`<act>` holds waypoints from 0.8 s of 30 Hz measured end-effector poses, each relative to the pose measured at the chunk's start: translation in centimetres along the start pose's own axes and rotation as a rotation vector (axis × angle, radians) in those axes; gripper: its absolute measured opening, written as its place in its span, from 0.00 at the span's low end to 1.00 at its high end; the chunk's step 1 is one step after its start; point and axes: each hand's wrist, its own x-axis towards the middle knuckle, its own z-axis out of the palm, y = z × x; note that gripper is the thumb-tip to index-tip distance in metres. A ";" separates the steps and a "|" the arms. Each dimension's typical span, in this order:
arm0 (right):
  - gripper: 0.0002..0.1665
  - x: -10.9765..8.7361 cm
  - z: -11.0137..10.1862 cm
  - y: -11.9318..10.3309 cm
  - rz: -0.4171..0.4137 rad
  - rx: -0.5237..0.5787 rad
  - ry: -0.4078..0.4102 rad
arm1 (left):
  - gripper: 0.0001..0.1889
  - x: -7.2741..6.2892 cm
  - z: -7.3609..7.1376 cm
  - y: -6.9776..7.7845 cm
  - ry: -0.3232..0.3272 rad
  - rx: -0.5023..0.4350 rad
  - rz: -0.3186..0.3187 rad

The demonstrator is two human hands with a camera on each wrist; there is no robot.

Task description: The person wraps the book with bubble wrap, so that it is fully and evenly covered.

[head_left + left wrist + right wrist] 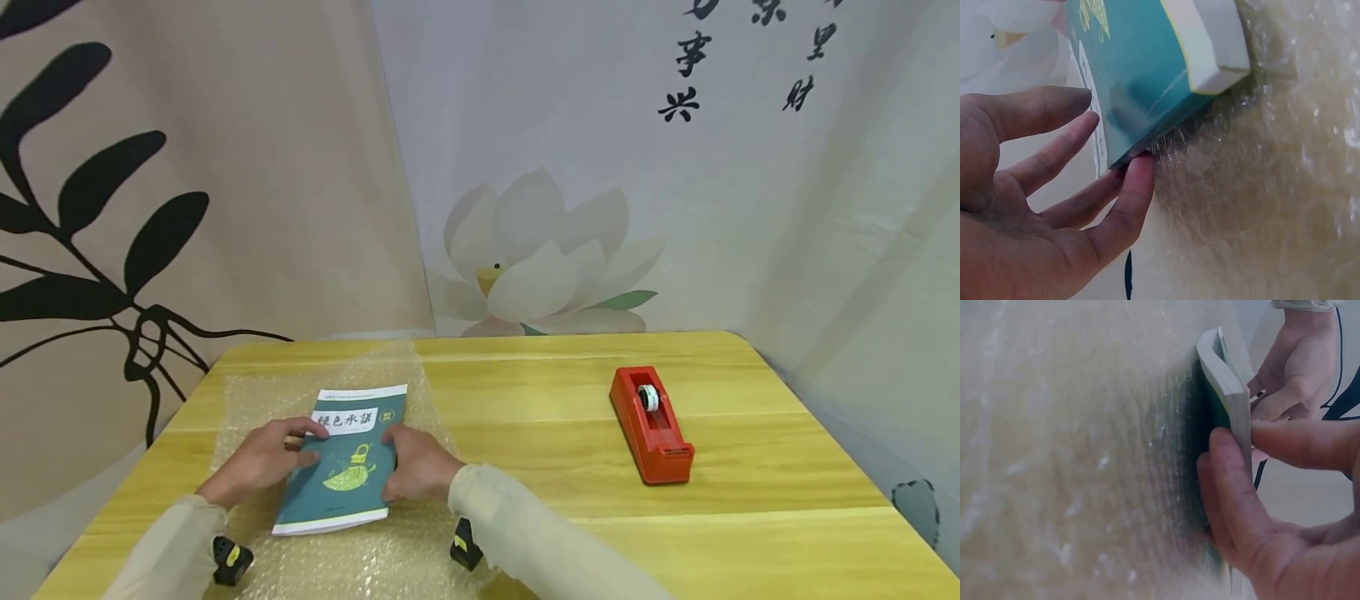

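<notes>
A teal book (352,471) with a white title label and a green picture lies over a sheet of bubble wrap (247,400). At its left edge is my left hand (262,458), with two digits over the cover; in the left wrist view, other fingers (1138,181) meet the spine edge. My right hand (423,467) pinches the opposite edge, thumb on the cover. Fingers (1232,469) reach under the book's back in the right wrist view, where the page block (1225,372) stands out from the wrap.
A red tape dispenser (652,425) with a roll of tape stands on the right of the yellow wooden table (750,467). Behind the table hangs a printed curtain (555,125). Small black devices (465,546) sit at both wrists.
</notes>
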 end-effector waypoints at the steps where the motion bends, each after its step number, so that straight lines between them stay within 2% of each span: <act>1: 0.43 0.0 0.0 0.1 0.002 0.000 0.000 | 0.16 0.0 0.0 0.0 0.001 0.008 0.005; 5: 0.41 0.1 0.2 0.3 -0.005 -0.037 0.003 | 0.14 0.1 -0.1 0.0 0.013 0.037 0.034; 13: 0.36 0.3 -0.2 0.1 -0.091 -0.233 -0.016 | 0.14 -0.1 -0.2 0.3 0.021 0.056 0.047; 19: 0.28 -0.1 -0.2 -0.1 -0.116 -0.287 -0.044 | 0.13 0.1 0.0 0.1 0.022 0.080 0.047; 24: 0.26 -0.4 -0.2 -0.4 -0.118 -0.310 -0.048 | 0.13 -0.1 0.0 0.1 0.029 0.086 0.030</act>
